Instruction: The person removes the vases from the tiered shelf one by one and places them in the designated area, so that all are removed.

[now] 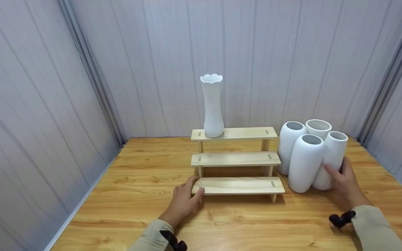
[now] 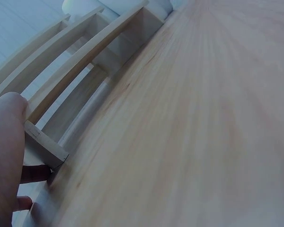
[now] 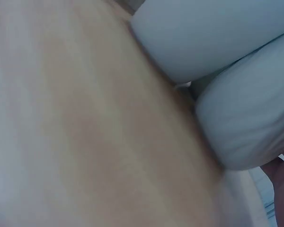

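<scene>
A three-step wooden display stand [image 1: 237,185] is on the table. My left hand [image 1: 181,199] grips the left end of its lowest step; in the left wrist view the thumb is against the board [image 2: 80,61] and other fingers reach round the end. On the top step, toward the left, a tall white vase [image 1: 213,108] with a scalloped rim stands upright. My right hand [image 1: 348,183] holds a slim white vase [image 1: 336,150] low on its right side, thumb in front, other fingers mostly hidden. That vase's base [image 3: 241,137] is close to the tabletop in the right wrist view.
Clustered right of the stand are more white vases: a rounded one in front [image 1: 305,167], one behind to the left [image 1: 288,150] and a wide-mouthed one at the back [image 1: 319,126]. Panelled walls [image 1: 257,62] enclose the wooden table [image 1: 145,167] behind and on both sides.
</scene>
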Demonstrator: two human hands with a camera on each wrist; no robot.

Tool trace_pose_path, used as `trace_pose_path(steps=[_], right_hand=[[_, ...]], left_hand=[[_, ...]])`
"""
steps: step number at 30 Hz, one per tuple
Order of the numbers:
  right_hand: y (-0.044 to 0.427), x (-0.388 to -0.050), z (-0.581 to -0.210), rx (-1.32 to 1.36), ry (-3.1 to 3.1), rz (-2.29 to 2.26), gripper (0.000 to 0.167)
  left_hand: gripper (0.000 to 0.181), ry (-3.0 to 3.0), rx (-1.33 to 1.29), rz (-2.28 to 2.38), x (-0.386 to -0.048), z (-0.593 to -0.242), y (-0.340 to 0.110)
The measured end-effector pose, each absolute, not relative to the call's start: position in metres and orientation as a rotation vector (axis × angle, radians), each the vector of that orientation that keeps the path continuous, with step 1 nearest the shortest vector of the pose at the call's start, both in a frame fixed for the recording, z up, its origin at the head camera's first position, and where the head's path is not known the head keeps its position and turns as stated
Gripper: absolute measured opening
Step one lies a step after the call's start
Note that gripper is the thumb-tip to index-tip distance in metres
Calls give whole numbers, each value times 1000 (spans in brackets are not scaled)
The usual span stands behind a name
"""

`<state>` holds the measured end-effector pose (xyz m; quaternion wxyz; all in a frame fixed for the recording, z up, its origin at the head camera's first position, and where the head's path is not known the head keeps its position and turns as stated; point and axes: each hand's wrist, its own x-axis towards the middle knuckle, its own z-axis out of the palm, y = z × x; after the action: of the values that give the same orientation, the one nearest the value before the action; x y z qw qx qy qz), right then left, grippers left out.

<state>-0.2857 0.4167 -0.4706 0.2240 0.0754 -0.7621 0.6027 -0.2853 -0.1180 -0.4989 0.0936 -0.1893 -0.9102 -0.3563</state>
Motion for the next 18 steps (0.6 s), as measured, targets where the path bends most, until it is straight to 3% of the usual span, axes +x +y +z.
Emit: trace_pose_path(steps=[8,18], right_hand=[[414,-290,-392,149,-2170,1480,68],[394,-302,-310,68,-2263,1400,77]], left_hand=[[53,-2689,-524,-1065,-287,-499,-119],[50,-2660,-522,-1091,-286,-501,-116]])
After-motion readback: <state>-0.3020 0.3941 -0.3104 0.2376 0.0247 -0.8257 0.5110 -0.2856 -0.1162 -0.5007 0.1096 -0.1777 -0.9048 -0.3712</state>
